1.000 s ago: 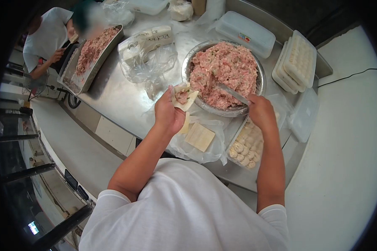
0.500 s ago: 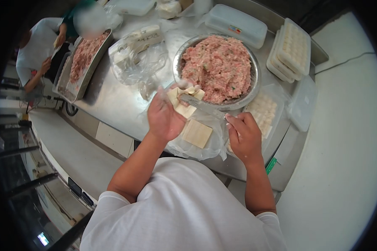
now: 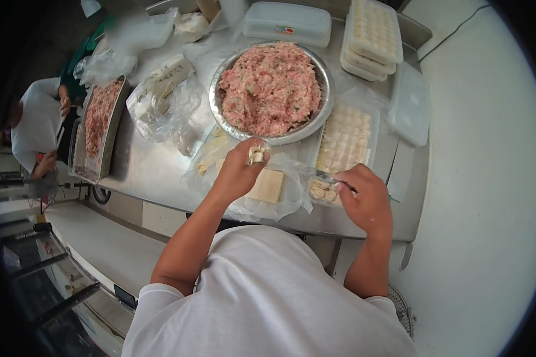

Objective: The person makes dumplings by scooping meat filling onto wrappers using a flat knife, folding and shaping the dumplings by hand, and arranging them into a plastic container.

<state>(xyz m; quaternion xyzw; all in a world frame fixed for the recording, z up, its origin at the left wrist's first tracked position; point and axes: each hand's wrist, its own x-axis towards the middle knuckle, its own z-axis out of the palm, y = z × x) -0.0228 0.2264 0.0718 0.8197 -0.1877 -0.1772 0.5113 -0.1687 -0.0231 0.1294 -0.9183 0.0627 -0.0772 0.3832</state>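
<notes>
My left hand [image 3: 242, 166] is closed around a dumpling [image 3: 256, 155], whose pleated pale wrapper pokes out at the top of the fist. In my right hand [image 3: 366, 195] is a flat-bladed metal spreader [image 3: 323, 175], its blade pointing left and partly blurred. A stack of square dough wrappers [image 3: 267, 186] lies on clear plastic just below the left hand. Beyond it stands a steel bowl [image 3: 329, 107] heaped with pink minced meat [image 3: 274, 86] flecked with green. Under the spreader and to its right, a plastic tray holds rows of dumplings [image 3: 344, 140].
Stacked boxes of dumplings [image 3: 372, 35] stand at the back right, near a loose lid [image 3: 410, 104]. A closed plastic container [image 3: 287, 24] sits behind the bowl. Bagged wrapper packs [image 3: 158, 95] lie left, before a pan of meat [image 3: 104, 119]. Another person [image 3: 39, 119] works at far left.
The left hand has turned and closed, gathering the open wrapper into a dumpling. The right hand has drawn the spreader away to the right. The camera view has shifted too.
</notes>
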